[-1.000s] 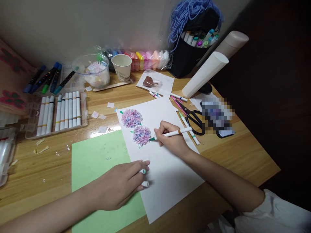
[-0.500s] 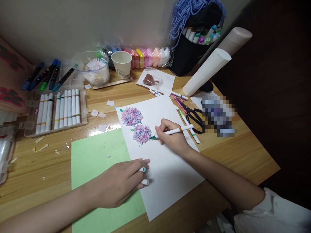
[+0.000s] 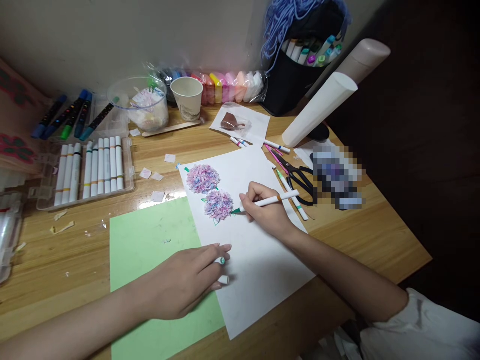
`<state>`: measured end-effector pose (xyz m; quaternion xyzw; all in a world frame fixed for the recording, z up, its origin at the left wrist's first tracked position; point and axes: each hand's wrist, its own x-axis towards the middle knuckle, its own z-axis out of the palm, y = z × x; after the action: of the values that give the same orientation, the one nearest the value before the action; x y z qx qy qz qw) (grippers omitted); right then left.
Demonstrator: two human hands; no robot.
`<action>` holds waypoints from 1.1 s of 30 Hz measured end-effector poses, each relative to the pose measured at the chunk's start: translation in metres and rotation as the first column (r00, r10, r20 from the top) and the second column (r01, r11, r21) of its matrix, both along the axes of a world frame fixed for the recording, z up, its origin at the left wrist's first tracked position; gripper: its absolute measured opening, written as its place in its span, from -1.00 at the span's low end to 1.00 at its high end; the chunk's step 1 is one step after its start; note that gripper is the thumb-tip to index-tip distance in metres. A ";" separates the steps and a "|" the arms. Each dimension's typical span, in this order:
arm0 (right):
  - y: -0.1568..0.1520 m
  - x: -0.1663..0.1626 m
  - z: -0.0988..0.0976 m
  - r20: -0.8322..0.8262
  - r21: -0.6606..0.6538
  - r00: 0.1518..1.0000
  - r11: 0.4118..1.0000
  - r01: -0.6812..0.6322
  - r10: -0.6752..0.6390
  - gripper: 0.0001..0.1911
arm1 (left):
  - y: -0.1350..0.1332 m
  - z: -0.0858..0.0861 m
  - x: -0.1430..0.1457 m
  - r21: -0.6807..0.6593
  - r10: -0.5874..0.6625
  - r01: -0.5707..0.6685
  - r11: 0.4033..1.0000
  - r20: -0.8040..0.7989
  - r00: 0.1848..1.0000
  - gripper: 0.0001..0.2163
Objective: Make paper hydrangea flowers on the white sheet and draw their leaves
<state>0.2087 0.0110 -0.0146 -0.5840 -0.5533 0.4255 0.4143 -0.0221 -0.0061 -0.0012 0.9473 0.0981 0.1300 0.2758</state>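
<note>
My right hand (image 3: 267, 209) is closed around a white marker (image 3: 272, 200) with an orange band. The marker's green tip touches the white paper (image 3: 262, 270), right beside the lower of two fluffy pink, purple and blue paper flowers (image 3: 219, 205). Small green leaf outlines and filled leaves surround the flowers. On the paper's left edge rests my left hand (image 3: 191, 282), its fingers bent round two white marker caps (image 3: 224, 280), one with a green end. The fingers hide most of both. A green sheet (image 3: 150, 250) lies partly beneath the white paper.
Black scissors (image 3: 300, 182) and loose markers lie right of the paper. A marker case (image 3: 86, 172) stands at left, with paper scraps nearby. Along the wall are a plastic tub (image 3: 148, 112), a paper cup (image 3: 188, 102), clay packs (image 3: 232, 87) and a black pen holder (image 3: 288, 85).
</note>
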 end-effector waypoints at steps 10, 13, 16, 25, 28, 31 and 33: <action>0.001 0.000 0.001 0.014 0.010 1.000 1.000 -0.001 0.001 -0.67 | 0.001 0.000 0.000 -0.001 -0.003 0.003 1.000 -0.004 1.000 -0.86; 0.001 -0.001 0.001 0.003 0.008 1.000 1.000 0.006 -0.006 -0.66 | 0.001 0.000 0.000 -0.013 -0.007 0.007 1.000 -0.002 1.000 -0.86; 0.001 0.000 0.000 0.012 0.014 1.000 1.000 0.002 -0.002 -0.67 | 0.000 -0.001 -0.001 -0.023 -0.009 0.009 1.000 -0.002 1.000 -0.87; 0.001 0.000 0.001 0.016 0.039 1.000 0.999 0.000 0.000 -0.66 | 0.000 -0.002 -0.001 -0.038 -0.006 0.006 0.999 0.012 1.000 -0.89; 0.001 0.000 0.000 0.012 0.056 1.000 0.998 0.013 -0.014 -0.67 | 0.000 -0.002 -0.001 -0.036 -0.003 0.003 0.999 0.008 1.000 -0.90; 0.002 0.000 -0.001 0.022 0.067 0.999 0.997 0.026 -0.028 -0.67 | 0.000 -0.002 -0.002 -0.032 -0.003 0.003 0.999 0.001 1.000 -0.89; 0.002 0.000 -0.001 0.022 0.066 0.999 0.997 0.032 -0.034 -0.67 | 0.000 -0.001 -0.002 -0.030 -0.002 0.002 1.000 -0.006 1.000 -0.88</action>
<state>0.2090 0.0134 -0.0158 -0.5842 -0.5619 0.3935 0.4338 -0.0237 -0.0066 -0.0026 0.9436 0.0999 0.1257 0.2896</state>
